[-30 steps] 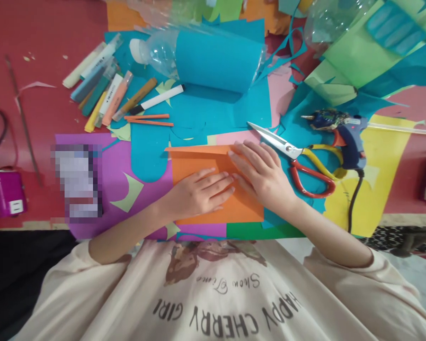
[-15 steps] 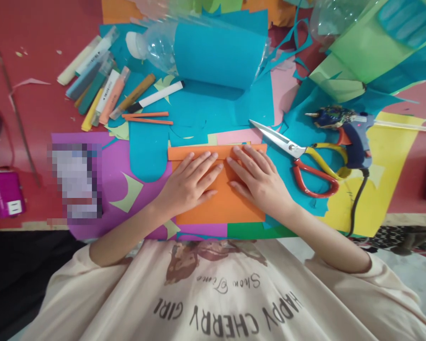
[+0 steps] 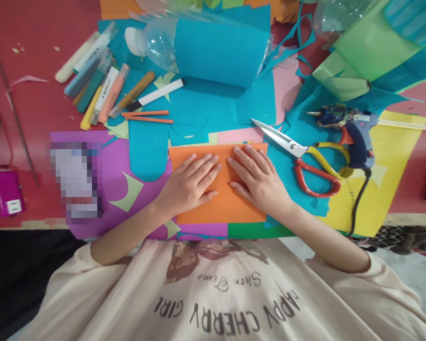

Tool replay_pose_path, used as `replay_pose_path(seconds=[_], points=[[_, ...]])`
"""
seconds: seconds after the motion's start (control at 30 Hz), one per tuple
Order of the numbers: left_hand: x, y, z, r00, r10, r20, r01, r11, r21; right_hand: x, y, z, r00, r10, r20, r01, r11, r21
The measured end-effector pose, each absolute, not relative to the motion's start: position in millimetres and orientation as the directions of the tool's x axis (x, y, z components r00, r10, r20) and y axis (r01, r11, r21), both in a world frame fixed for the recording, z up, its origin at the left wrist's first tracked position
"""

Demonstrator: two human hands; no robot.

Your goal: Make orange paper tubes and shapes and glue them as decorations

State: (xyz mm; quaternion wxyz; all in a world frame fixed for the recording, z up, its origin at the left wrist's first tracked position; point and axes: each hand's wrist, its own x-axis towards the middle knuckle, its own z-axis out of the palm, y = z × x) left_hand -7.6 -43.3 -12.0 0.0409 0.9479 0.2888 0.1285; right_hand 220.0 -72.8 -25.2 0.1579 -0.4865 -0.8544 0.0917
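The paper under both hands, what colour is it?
The paper is plain orange, as the head view shows.

An orange paper sheet point(image 3: 222, 206) lies flat, overlapping purple paper point(image 3: 115, 166).

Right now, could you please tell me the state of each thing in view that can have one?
Orange paper: lying flat
Left hand: open, on the orange paper
Right hand: open, on the orange paper
Scissors: closed, lying down, unheld
Plastic bottle: on its side, capped
Glue gun: on its side, stick inserted
Markers: lying loose
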Motion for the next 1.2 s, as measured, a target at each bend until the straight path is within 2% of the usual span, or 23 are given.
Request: replay_pose_path(seconds=[0.27, 0.43, 0.7, 1.0, 1.2], points=[[-7.8, -44.3, -13.1, 0.795, 0.552, 0.251, 0.538, -0.833, 0.130, 220.8, -73.0, -25.1, -0.474, 0.861, 0.185, 0.798, 0.509, -0.324], [-8.4, -45.2, -12.6, 0.798, 0.566, 0.206, 0.552, -0.824, 0.125, 220.1, -72.8, -23.4, -0.478, 0.858, 0.190, 0.799, 0.514, -0.312], [-8.5, -45.6, -11.9, 0.799, 0.577, 0.170, 0.555, -0.816, 0.161, 220.3, -73.2, -23.4, -0.469, 0.875, 0.121, 0.805, 0.479, -0.350], [-8.2, -44.6, -12.1, 0.798, 0.581, 0.162, 0.557, -0.812, 0.174, 220.1, -73.8, -24.7, -0.478, 0.860, 0.175, 0.805, 0.510, -0.304], [-7.1, -44.2, -12.3, 0.803, 0.587, 0.103, 0.563, -0.804, 0.191, 219.6, -73.3, -25.7, -0.484, 0.866, 0.123, 0.814, 0.498, -0.300]])
